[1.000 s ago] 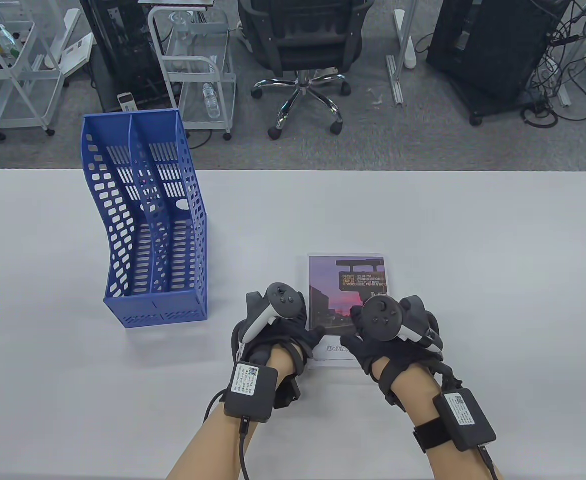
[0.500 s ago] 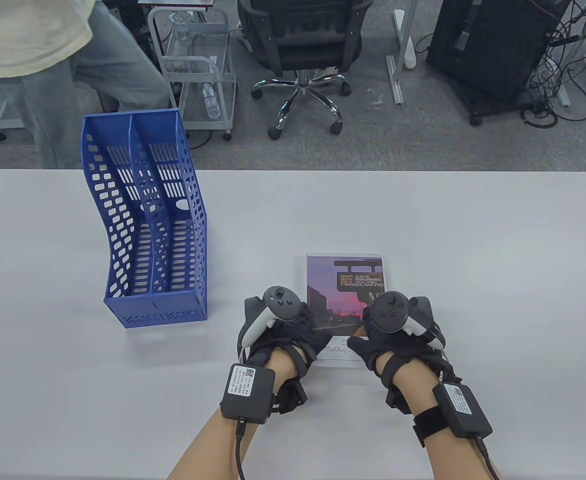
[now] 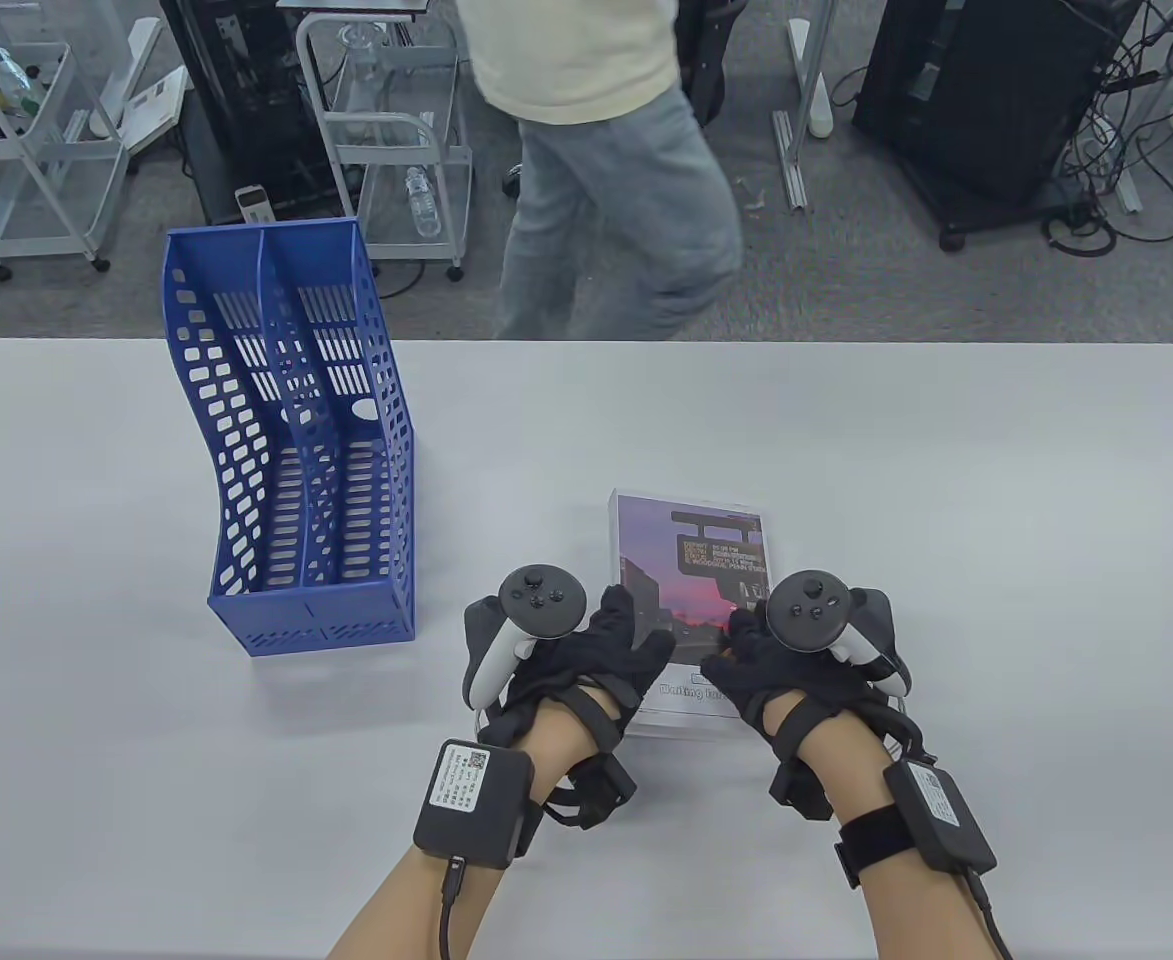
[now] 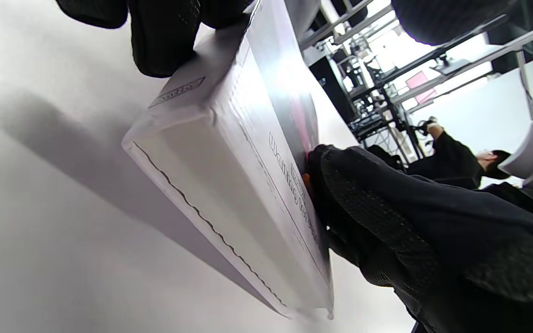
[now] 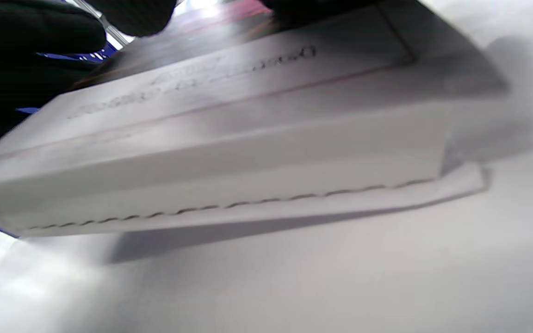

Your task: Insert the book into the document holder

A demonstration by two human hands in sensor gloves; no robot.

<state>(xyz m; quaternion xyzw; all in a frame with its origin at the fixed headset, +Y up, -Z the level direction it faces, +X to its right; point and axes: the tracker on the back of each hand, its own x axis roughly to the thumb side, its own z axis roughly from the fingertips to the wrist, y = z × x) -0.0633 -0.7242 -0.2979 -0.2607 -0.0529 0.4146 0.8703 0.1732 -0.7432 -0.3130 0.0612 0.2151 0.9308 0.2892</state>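
The book [image 3: 691, 560], white with a purple sunset cover, is at the table's middle front. My left hand [image 3: 618, 640] grips its left near edge with the thumb on the cover. My right hand [image 3: 746, 650] grips its right near part. In the left wrist view the book [image 4: 229, 175] is tilted, its near end off the table with a shadow under it, and my fingertips [image 4: 164, 41] are on its spine side. The right wrist view shows the book's page edge [image 5: 248, 138] raised above the table. The blue two-slot document holder [image 3: 291, 450] stands upright to the left, apart from both hands.
The white table [image 3: 946, 480] stretches to the right and back. A person in jeans [image 3: 616, 200] walks past behind the far edge. Wire carts [image 3: 396, 150] and black computer cases [image 3: 986, 90] stand on the floor beyond.
Both hands have closed tighter on the book and raised its near end; it has shifted slightly away from me. The passer-by has moved from left to centre behind the table.
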